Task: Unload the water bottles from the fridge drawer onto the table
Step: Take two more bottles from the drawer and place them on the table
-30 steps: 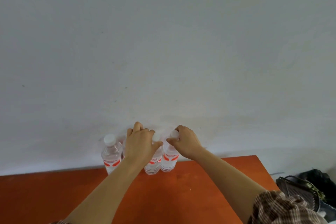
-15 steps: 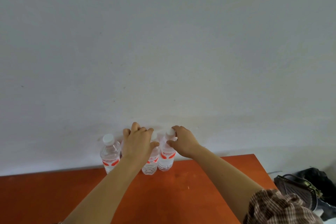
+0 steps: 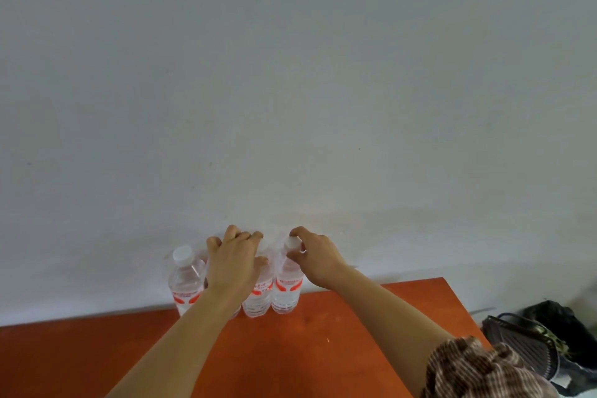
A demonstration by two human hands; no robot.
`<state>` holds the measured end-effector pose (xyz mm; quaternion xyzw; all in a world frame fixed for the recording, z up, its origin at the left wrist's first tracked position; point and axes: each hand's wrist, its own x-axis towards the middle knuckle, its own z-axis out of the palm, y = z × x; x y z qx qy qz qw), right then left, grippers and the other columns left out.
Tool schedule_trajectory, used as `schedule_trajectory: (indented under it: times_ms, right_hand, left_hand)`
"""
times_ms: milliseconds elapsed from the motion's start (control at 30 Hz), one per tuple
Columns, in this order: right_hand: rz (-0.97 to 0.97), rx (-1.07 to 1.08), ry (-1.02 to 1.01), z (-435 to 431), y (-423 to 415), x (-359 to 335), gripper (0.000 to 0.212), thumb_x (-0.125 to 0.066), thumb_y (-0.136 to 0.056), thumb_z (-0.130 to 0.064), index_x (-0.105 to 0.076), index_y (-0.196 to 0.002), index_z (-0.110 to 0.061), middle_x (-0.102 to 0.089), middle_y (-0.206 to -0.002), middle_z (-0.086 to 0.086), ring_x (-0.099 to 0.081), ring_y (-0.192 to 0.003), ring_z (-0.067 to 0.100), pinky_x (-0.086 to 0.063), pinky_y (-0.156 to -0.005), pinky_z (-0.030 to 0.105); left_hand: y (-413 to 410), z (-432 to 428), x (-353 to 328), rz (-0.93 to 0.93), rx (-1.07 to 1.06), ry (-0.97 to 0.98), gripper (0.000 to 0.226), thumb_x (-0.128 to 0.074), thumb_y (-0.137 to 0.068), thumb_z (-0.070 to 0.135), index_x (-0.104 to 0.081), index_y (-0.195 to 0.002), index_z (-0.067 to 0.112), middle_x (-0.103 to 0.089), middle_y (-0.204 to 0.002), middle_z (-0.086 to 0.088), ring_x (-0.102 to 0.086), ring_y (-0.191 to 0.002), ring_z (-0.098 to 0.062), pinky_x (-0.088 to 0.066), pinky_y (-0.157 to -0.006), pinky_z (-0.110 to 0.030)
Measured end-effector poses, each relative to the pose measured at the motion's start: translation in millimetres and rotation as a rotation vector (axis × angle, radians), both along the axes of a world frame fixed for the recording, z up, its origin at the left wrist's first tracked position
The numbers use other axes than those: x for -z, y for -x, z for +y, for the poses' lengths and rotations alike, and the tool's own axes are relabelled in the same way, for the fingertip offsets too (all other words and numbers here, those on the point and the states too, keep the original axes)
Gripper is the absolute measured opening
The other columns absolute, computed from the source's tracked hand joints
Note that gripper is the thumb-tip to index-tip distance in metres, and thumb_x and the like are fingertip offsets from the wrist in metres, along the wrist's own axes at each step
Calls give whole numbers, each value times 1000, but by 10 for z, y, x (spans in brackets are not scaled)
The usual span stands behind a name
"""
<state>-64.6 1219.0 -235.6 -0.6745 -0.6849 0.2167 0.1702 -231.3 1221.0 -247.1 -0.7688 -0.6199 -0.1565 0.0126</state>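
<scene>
Hardly anything moved since half a second ago: both hands stay on clear plastic water bottles [image 3: 185, 284] with red labels, upright in a row at the far edge of the orange desk [image 3: 307, 352], against a pale wall [image 3: 290, 74]. Left hand [image 3: 234, 263] curls over the top of the middle bottle [image 3: 258, 299]; right hand [image 3: 315, 260] pinches the white cap [image 3: 292, 242] of the rightmost bottle [image 3: 286, 292]. Black bag [image 3: 533, 342] lies beyond the right edge of the desk.

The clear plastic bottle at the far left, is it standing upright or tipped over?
Upright. The clear plastic bottle with the white cap stands on its base on the orange table, cap uppermost.
</scene>
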Motion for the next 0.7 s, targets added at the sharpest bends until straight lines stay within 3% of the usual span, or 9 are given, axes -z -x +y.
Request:
schedule_trajectory:
  times_ms: [233, 367, 567, 700]
  right_hand:
    - [-4, 6, 82, 36, -20, -19, 58, -62, -90, -29, -38, -142, -19, -57, -131, 13, -55, -117, 30, -47, -95, 38]
    - [-4, 32, 111, 0, -49, -10, 59, -61, -89, -20, -36, -142, -16, -56, -133, 11, -58, -113, 29, -49, -92, 36]
    - [-24, 23, 109, -143, -119, -84, 62, -58, -93, -23, -29, -147, -15, -48, -144, 7, -51, -125, 26, -45, -96, 34]
    - [-50, 38, 48, -431, -297, -216, 61, -58, -94, -29, -30, -146, -13, -48, -143, 8, -48, -128, 26, -44, -101, 38]
  left_hand:
    - [-6, 14, -57, 12, -21, 62, 49, -60, -89, 42, -48, -135, 31, -63, -120, 9, -45, -117, -19, -28, -85, -37]
    - [-5, 1, -91, 8, -21, 97, 53, -59, -90, 45, -45, -139, 32, -60, -126, 9, -44, -120, -19, -28, -90, -38]
    - [-63, -68, -169, -2, -15, 82, 57, -57, -91, 41, -38, -143, 28, -55, -135, 8, -41, -126, -18, -30, -94, -38]
    - [-316, -251, -262, -142, 0, 38, 56, -52, -95, 36, -35, -145, 18, -55, -135, 1, -41, -127, -23, -34, -97, -37]
